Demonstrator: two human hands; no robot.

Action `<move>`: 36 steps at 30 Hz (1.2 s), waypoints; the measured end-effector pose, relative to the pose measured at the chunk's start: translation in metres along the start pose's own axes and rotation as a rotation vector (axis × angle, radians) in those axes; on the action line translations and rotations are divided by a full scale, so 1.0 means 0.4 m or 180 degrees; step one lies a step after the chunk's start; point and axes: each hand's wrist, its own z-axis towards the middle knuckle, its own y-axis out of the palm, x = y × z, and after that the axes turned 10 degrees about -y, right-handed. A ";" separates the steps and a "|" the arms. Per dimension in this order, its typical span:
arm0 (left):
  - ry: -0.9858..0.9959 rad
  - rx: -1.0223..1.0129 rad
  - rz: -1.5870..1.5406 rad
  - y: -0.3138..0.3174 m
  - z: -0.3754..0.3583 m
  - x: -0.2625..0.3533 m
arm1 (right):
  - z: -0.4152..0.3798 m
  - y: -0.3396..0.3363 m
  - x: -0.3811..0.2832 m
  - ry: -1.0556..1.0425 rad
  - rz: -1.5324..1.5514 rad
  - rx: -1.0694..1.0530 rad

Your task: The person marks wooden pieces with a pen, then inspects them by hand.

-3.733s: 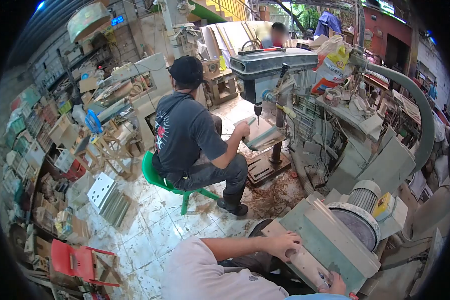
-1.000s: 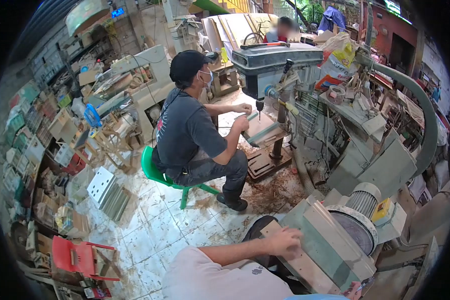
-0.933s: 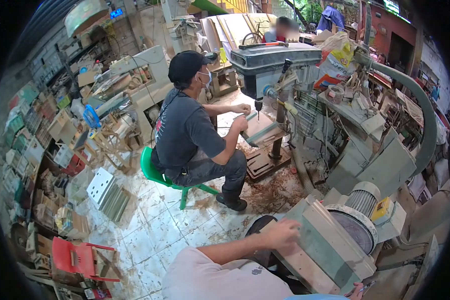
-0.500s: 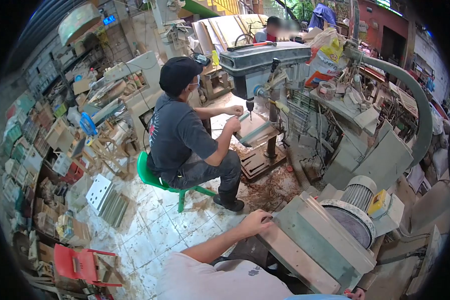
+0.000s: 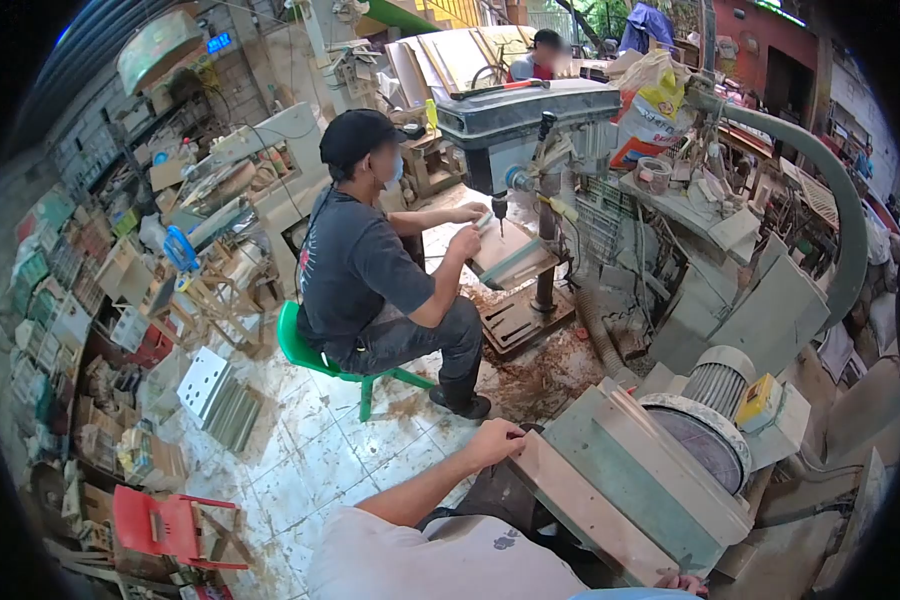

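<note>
My left hand (image 5: 494, 443) grips the upper left end of a long pale board (image 5: 592, 506), its fingers closed at the corner. At the board's lower end is my right hand (image 5: 682, 582), mostly hidden, with its fingers curled against the end. The board lies along the near edge of a grey-green worktable (image 5: 610, 455), in front of a disc sander (image 5: 700, 440) with a round dark disc and a ribbed motor.
A co-worker (image 5: 370, 240) sits on a green chair (image 5: 305, 350) at a drill press (image 5: 525, 110), both hands on a workpiece. Another person (image 5: 538, 62) is behind. A red chair (image 5: 160, 525), stacked panels (image 5: 215, 400) and a thick curved hose (image 5: 830, 190) are around.
My left hand has shifted left to the board's corner, and my right hand has moved slightly left. The board sits a little farther left. The co-worker's head has lifted.
</note>
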 end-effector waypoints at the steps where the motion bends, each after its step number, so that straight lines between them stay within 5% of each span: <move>1: -0.0026 0.0045 0.0083 0.000 0.001 0.000 | 0.000 0.008 0.015 0.0031 0.0000 -0.0025; 5: -0.0079 -0.0049 0.0037 -0.006 0.001 0.000 | -0.001 0.026 0.089 0.0136 0.0004 -0.0056; 7: -0.0214 -0.0177 -0.0054 -0.012 0.001 0.007 | 0.044 -0.014 0.229 0.1198 0.0511 0.0232; 9: -0.0239 -0.0223 -0.0044 -0.023 -0.008 0.029 | 0.085 -0.022 0.345 0.1420 0.0585 0.0194; 12: -0.0181 -0.0222 -0.0075 -0.020 0.009 0.025 | 0.070 -0.009 0.415 -0.1056 -0.0397 0.1271; 15: -0.0096 -0.0177 -0.0130 -0.016 0.019 0.041 | -0.021 0.101 0.015 -0.1149 -0.1423 0.0983; 20: 0.0114 -0.0245 -0.0156 -0.015 0.078 -0.006 | -0.022 0.102 -0.080 -0.0847 -0.1096 0.0754; 26: -0.0067 -0.0368 -0.0978 -0.008 0.055 -0.006 | -0.026 0.081 -0.049 -0.0867 -0.0848 0.0754; 36: -0.0100 -0.0241 -0.0661 -0.003 0.067 -0.022 | -0.016 0.097 -0.036 -0.0848 -0.0908 0.1023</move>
